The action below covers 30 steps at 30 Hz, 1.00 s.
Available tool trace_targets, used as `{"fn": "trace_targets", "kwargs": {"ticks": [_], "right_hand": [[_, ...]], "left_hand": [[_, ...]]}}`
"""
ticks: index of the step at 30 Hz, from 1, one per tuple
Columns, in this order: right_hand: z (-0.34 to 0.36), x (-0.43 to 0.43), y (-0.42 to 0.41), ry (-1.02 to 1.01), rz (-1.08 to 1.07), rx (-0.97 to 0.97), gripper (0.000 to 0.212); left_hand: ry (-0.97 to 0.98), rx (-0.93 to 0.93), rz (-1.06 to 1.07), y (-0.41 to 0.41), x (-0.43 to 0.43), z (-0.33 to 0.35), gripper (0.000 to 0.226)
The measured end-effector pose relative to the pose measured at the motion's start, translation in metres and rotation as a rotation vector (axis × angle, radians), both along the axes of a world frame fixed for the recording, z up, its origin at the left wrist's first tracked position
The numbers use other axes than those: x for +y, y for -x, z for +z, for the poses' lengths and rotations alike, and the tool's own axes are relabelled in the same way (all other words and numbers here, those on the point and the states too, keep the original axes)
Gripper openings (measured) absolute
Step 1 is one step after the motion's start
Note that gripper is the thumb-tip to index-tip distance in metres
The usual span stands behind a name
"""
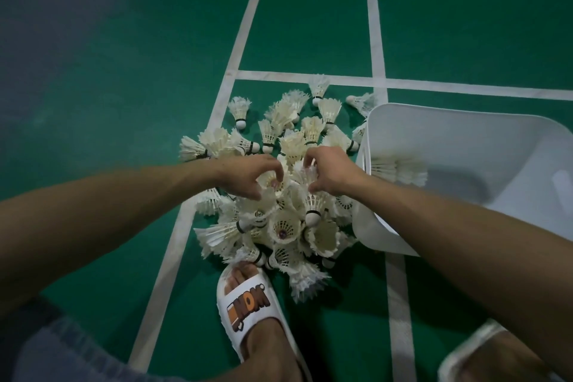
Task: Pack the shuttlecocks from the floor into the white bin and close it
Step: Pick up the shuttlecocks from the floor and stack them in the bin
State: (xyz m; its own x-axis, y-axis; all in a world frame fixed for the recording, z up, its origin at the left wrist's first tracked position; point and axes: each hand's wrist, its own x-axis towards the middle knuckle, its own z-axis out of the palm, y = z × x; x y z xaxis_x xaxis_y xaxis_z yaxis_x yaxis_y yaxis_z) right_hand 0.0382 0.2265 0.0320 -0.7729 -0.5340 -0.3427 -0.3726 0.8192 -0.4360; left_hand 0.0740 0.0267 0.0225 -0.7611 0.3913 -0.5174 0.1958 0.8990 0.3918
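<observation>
early gathering: left hand (pixel 248 175) and right hand (pixel 333 172) each curled round shuttlecocks (pixel 285 226) atop the pile. next, likely: lift clear, drop into white bin (pixel 449 139) just right.

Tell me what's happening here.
A person reaches into a pile of shuttlecocks on the green court floor. The left hand and right hand each curl fingers round some at the top. The white bin beside the pile is open, with only a few inside.
</observation>
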Motion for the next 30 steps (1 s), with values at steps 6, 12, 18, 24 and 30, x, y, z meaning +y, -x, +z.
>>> {"fn": "trace_targets", "kwargs": {"ticks": [6,12,18,24,30], "right_hand": [[0.000,0.001,0.001,0.025,-0.011,0.000,0.039],[-0.001,0.000,0.005,0.058,-0.050,0.012,0.026],[-0.005,0.000,0.005,0.082,-0.071,-0.022,0.023],[-0.003,0.000,0.005,0.056,-0.044,-0.015,0.034],[-0.002,0.000,0.005,0.016,-0.014,-0.045,0.052]], "left_hand": [[0.110,0.171,-0.014,0.003,0.002,-0.011,0.014],[0.104,0.189,0.038,0.007,-0.004,-0.009,0.011],[0.164,0.080,0.085,0.002,-0.007,-0.014,0.043],[0.174,0.059,0.156,0.003,0.001,-0.010,0.051],[0.102,0.040,0.244,0.000,-0.001,-0.008,0.045]]}}
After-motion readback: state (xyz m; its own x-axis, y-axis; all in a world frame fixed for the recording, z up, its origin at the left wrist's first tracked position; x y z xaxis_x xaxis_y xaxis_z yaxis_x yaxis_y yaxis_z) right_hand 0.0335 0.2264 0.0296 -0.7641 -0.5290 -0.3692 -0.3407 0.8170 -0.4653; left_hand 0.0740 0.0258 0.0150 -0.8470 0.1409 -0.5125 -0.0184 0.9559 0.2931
